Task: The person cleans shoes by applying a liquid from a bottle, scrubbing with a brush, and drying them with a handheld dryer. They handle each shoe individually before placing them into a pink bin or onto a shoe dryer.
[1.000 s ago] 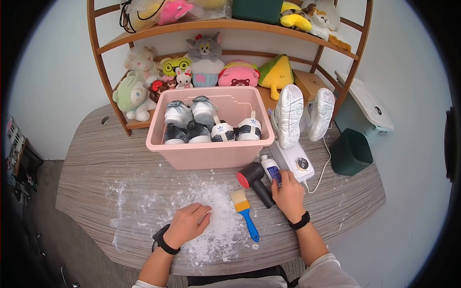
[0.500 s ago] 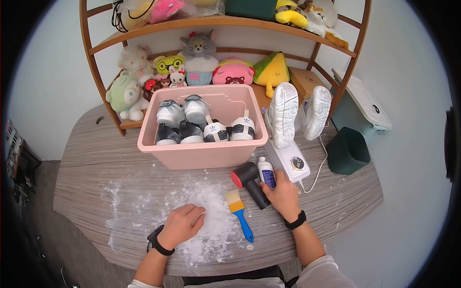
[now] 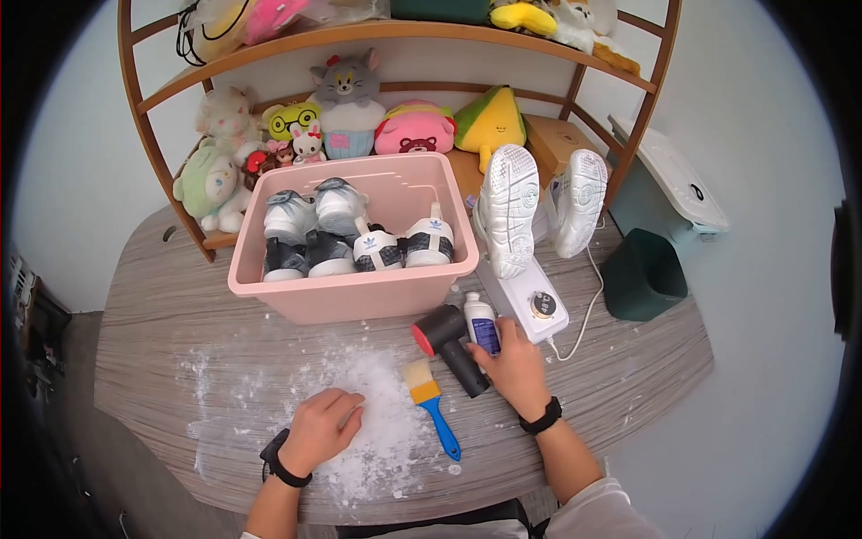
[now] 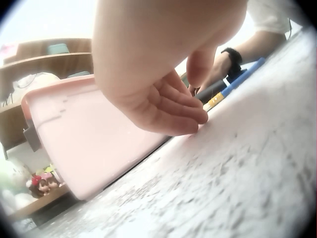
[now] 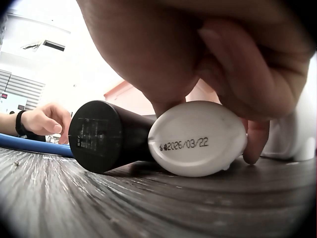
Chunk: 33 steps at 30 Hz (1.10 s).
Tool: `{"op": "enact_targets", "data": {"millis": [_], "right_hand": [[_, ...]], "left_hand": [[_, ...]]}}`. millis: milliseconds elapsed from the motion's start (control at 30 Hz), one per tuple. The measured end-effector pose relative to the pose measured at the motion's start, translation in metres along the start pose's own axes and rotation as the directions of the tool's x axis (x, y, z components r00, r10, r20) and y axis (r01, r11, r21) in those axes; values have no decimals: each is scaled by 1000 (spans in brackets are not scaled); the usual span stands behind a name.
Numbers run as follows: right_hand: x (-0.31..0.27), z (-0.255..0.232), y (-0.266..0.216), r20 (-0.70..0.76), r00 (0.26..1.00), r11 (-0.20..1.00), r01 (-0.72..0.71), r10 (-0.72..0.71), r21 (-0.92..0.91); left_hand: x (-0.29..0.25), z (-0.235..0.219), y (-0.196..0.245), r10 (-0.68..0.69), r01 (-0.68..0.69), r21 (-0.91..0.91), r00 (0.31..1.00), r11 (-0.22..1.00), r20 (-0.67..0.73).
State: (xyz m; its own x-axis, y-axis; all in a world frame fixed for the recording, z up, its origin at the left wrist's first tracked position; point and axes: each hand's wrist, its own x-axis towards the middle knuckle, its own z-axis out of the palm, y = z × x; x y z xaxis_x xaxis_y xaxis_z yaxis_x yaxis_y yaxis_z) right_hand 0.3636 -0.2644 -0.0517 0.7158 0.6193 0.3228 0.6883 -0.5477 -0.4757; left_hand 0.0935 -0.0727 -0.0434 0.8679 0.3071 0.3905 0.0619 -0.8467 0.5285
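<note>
My right hand [image 3: 521, 368] grips a white bottle [image 3: 473, 310] with a blue label, lying on its side on the table. Thumb and fingers reach down either side of it; the right wrist view shows the bottle's oval base [image 5: 198, 141] with a printed date. A black hair dryer [image 3: 442, 331] with a red end lies right beside the bottle. Over a patch of white powder [image 3: 377, 449] hovers or rests my left hand [image 3: 319, 431], fingers loosely curled and holding nothing. Between the hands lies a brush [image 3: 437, 422] with pale bristles and a blue handle.
Behind the hands stands a pink bin [image 3: 359, 305] with several shoes in it. White sneakers [image 3: 512, 211] sit soles outward on a white device [image 3: 530, 301] with a dial and cord. Farther right is a dark green bin [image 3: 642, 274]. A wooden shelf [image 3: 395, 36] holds plush toys.
The head view has shifted, so the scene sits farther left. My right thumb has come to the bottle's near left side; the left hand keeps its place over the powder.
</note>
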Motion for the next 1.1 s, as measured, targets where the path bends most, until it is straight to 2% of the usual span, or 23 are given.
{"op": "enact_targets", "data": {"millis": [33, 1100], "right_hand": [[0, 1, -1, 22, 999, 999, -34, 34, 3], [0, -2, -5, 39, 997, 998, -59, 59, -15]], "left_hand": [[-1, 0, -1, 16, -16, 7, 1000, 1000, -9], [0, -1, 0, -13, 13, -7, 1000, 1000, 5]]}}
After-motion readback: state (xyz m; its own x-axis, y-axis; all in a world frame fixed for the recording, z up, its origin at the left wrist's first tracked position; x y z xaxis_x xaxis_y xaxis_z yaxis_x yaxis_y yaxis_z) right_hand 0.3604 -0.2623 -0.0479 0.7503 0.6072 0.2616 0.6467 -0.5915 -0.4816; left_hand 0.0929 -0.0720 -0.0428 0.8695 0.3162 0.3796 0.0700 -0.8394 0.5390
